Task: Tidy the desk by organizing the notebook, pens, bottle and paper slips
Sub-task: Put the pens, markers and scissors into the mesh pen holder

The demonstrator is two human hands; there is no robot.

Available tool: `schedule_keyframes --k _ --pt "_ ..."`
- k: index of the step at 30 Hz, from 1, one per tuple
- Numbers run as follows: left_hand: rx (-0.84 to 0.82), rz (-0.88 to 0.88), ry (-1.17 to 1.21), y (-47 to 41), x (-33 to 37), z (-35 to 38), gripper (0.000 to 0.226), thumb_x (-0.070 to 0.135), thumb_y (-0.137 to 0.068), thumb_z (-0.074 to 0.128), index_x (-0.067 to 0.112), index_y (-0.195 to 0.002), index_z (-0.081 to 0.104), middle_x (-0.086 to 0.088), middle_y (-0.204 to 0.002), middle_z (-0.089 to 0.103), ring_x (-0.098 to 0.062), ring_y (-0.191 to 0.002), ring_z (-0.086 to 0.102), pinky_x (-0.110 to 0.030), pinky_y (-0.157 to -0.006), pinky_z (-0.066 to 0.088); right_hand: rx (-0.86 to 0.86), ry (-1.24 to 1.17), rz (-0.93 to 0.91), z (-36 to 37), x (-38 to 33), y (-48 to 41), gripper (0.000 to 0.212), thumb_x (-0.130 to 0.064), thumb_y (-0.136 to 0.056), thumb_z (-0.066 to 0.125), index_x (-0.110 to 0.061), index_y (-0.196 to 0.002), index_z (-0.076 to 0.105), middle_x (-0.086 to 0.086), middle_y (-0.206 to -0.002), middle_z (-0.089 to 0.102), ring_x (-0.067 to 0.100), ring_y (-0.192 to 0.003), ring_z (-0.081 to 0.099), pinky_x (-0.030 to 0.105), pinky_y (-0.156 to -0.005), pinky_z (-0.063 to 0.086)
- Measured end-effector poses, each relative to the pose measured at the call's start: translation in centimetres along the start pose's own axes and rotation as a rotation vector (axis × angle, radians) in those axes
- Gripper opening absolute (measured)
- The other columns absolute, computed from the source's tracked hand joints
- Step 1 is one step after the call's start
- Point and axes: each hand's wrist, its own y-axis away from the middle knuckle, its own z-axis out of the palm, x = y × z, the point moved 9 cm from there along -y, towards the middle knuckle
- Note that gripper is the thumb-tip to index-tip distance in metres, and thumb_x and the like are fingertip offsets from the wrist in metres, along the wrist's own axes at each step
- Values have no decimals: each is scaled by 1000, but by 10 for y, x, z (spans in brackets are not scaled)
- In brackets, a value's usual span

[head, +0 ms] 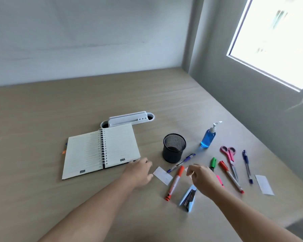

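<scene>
Wooden desk (pixel 42 198) fills the lower frame, grey wall behind, bright window (pixel 278 35) upper right. I see the spiral notebook (pixel 100 151) lying open left of centre, its top edge just in front of a white desk organizer (pixel 128 118). Black mesh cup (pixel 173 147) stands right of the notebook, blue pump bottle (pixel 208 137) upright further right. Pink scissors (pixel 229 160) lie right of centre, blue stapler (pixel 188 199) lower centre. Pens are scattered: orange marker (pixel 175 182), red marker (pixel 231 177), blue pen (pixel 181 162) beside the cup, dark blue pen (pixel 247 165) far right, green highlighter (pixel 213 163). One paper slip (pixel 162 175) sits between my hands, a second slip (pixel 264 184) at the right edge. My left hand (pixel 138 172) is at the notebook's lower right corner, fingers loosely spread, holding nothing. My right hand (pixel 203 179) hovers over the pens, fingers curled; can't tell if it pinches anything.
</scene>
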Motion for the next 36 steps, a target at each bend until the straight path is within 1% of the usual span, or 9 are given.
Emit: schedule_keyframes --k 3,8,15,17,19,22,26,29,36 --pt "-63 11 104 -6 35 20 37 42 -89 48 19 -118 53 -4 -123 55 -28 -114 55 -35 -92 43 -89 5 46 9 21 12 34 -6 -82 44 -27 -94 67 -8 -104 65 14 -85 58 23 -68 41" --pt "-110 -44 242 -15 73 43 39 53 -81 57 16 -93 57 -5 -101 66 -27 -96 62 -32 -71 44 -325 67 -137 29 25 24 47 -7 -75 52 -34 -113 61 -7 -124 55 15 -112 50 30 -92 46" --pt "-210 -116 203 -23 85 53 30 31 -86 59 2 -92 62 -16 -95 65 -33 -89 63 -36 -70 49 -349 378 -402 46 11 26 37 -32 -86 59 -32 -122 56 -3 -131 48 20 -117 41 33 -100 37" --pt "-283 -123 258 -20 78 57 20 25 -81 58 9 -69 53 -8 -68 53 -28 -63 53 -32 -53 40 -388 361 -391 42 11 22 33 -30 -86 59 -30 -119 60 -4 -126 53 19 -116 44 33 -98 39" --pt "-426 -110 292 -14 70 63 25 22 -76 57 14 -59 41 -4 -59 46 -21 -51 47 -25 -45 31 -466 308 -317 32 17 15 32 -24 -83 63 -27 -115 64 -4 -118 60 18 -112 51 33 -92 44" --pt "-656 -83 480 2 63 64 5 16 -77 54 13 -78 51 -7 -73 63 -14 -55 64 -20 -49 48 -546 206 -166 -4 26 -2 37 -20 -77 71 -24 -113 66 -3 -114 65 13 -96 56 28 -84 47" --pt "-831 -68 687 8 59 34 10 5 -81 54 14 -78 54 -9 -80 66 -6 -58 68 -15 -55 54 -467 102 -115 -74 17 -36 40 -24 -72 78 -18 -110 70 -9 -94 67 4 -79 54 12 -70 40" --pt "-689 -22 794 -11 55 -27 13 3 -80 51 14 -77 56 -11 -77 68 -11 -61 69 -18 -57 54 -377 18 -106 -117 -1 -64 33 -17 -70 80 -11 -102 73 -20 -65 57 -7 -54 53 1 -49 34" --pt "-36 -80 1002 -73 11 -141 10 12 -90 58 4 -85 59 -17 -82 70 -17 -64 67 -22 -61 58 -227 146 -182 -140 -53 -119 33 -22 -70 79 -15 -102 74 4 -95 72 14 -81 56 22 -71 42"
